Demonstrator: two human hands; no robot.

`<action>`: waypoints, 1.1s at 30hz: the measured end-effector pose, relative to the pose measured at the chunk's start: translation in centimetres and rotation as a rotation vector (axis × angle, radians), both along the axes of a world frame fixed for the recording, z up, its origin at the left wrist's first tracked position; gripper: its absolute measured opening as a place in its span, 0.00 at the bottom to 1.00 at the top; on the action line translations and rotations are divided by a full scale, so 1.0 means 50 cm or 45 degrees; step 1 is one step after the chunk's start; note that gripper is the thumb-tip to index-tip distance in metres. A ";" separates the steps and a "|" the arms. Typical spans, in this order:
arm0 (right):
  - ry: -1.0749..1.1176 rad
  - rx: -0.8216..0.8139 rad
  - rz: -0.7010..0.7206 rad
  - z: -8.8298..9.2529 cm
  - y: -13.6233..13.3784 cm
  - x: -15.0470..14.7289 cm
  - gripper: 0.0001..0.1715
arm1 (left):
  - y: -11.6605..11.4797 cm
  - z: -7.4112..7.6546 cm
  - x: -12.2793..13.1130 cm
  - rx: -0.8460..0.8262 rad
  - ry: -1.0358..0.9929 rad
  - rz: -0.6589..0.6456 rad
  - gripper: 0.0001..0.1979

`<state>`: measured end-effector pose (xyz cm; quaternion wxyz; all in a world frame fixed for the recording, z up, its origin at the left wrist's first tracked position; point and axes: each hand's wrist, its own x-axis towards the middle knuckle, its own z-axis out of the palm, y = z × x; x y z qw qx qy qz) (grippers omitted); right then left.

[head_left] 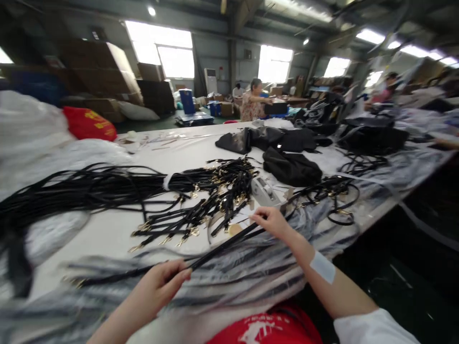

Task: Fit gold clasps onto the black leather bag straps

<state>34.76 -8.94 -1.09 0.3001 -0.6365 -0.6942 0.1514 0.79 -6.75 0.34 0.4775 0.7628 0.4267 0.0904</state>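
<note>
A black strap runs between my two hands above the table's near edge. My left hand is closed on it at the lower left, and the strap's end with a gold clasp reaches out past that hand. At the centre right, my right hand pinches the strap higher up. Just beyond lies a pile of black straps with gold clasps. Behind my right hand stands a grey tape dispenser. Plastic-wrapped straps lie beneath the held strap.
A long strap bundle with a white tie lies at the left, near white plastic bags. Black pouches lie farther back. More straps lie at the right. A person stands beyond the table.
</note>
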 end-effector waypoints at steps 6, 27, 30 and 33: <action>-0.013 -0.051 0.454 -0.035 -0.009 -0.169 0.22 | -0.044 -0.025 0.050 0.190 0.141 0.040 0.15; 0.244 -0.364 0.603 -0.067 0.006 -0.208 0.20 | -0.013 -0.062 -0.005 0.126 -0.113 0.068 0.12; 0.301 -0.364 0.581 -0.069 0.017 -0.191 0.21 | 0.001 -0.064 -0.011 0.126 -0.060 0.148 0.11; 0.322 -0.408 0.632 -0.073 0.014 -0.207 0.22 | 0.008 -0.065 0.003 0.180 -0.046 0.082 0.11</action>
